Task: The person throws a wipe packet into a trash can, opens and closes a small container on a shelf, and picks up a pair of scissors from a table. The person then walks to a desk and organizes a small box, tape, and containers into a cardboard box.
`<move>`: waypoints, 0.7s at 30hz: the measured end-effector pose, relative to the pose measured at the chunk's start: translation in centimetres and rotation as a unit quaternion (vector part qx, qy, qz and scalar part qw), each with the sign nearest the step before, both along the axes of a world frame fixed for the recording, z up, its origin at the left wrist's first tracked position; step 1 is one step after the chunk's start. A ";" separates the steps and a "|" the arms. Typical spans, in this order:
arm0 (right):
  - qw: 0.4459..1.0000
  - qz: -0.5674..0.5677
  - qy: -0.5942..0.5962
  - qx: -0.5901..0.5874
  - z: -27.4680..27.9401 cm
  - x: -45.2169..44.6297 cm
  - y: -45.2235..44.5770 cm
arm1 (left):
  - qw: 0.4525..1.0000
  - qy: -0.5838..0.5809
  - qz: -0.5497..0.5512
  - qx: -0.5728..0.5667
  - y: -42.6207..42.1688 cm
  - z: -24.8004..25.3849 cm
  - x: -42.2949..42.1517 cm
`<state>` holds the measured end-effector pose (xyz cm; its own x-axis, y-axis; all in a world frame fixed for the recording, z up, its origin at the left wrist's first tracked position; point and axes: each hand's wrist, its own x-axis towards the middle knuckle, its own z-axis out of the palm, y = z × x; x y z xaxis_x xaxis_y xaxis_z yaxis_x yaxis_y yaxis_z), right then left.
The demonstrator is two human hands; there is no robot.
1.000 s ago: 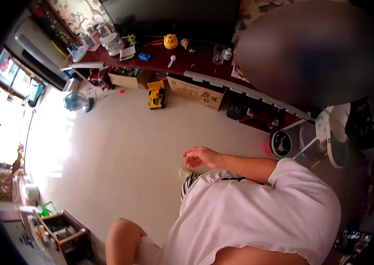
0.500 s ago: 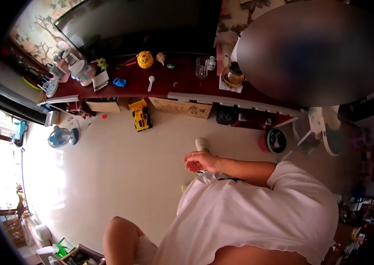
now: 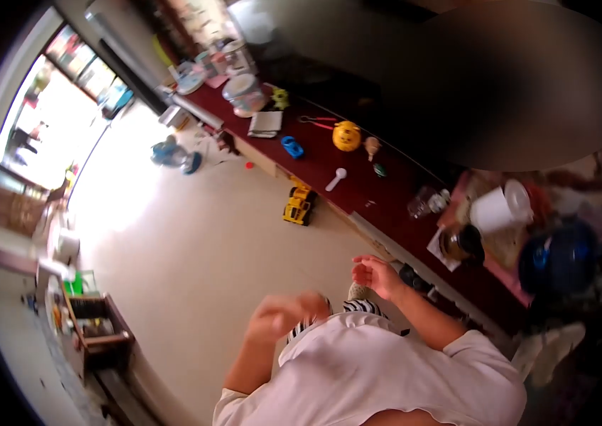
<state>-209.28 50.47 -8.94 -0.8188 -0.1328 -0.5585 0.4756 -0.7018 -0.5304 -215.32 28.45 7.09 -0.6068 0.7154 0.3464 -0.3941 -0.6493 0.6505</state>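
My right hand (image 3: 379, 277) is raised in front of my body with loosely bent fingers, open and holding nothing. Smeared by motion, my left hand (image 3: 286, 316) is in front of my white shirt; its finger pose is unclear. Neither hand touches any object. Nearest to the right hand is the dark red cabinet (image 3: 404, 213). On its top are a white spoon (image 3: 336, 179), a yellow round animal-faced container (image 3: 347, 135), a blue toy (image 3: 291, 147) and a small green object (image 3: 380, 170). A yellow toy truck (image 3: 299, 204) rests on the floor beside the cabinet.
A glass cup (image 3: 423, 204), a dark-lidded jar (image 3: 461, 243) and a white container (image 3: 502, 206) occupy the right side. A blue fan (image 3: 173, 156) stands on the floor (image 3: 194, 241) near the bright window. At lower left is a wooden box (image 3: 102, 334).
The view has turned, tilting the cabinet diagonally and bringing more of the window side in. My left hand has come up into view. My right hand is still raised.
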 end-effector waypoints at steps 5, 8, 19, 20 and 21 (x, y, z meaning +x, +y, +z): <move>0.999 0.038 -0.016 -0.019 -0.9 -3.3 -1.1 | 0.855 -0.479 0.147 -0.133 -1.9 -10.7 -0.5; 0.997 0.070 -0.025 -0.021 -0.4 -5.9 -2.7 | 0.790 -0.571 0.168 -0.143 -3.7 -14.2 -0.3; 0.978 0.197 -0.017 0.060 -1.6 -17.1 -12.9 | 0.815 -0.530 0.224 -0.065 -10.6 -14.3 -9.7; 0.974 0.217 -0.012 0.059 -2.1 -18.4 -14.3 | 0.816 -0.521 0.248 -0.046 -12.1 -14.3 -10.6; 0.974 0.219 -0.013 0.060 -2.1 -19.9 -15.7 | 0.815 -0.521 0.249 -0.044 -13.6 -14.1 -11.4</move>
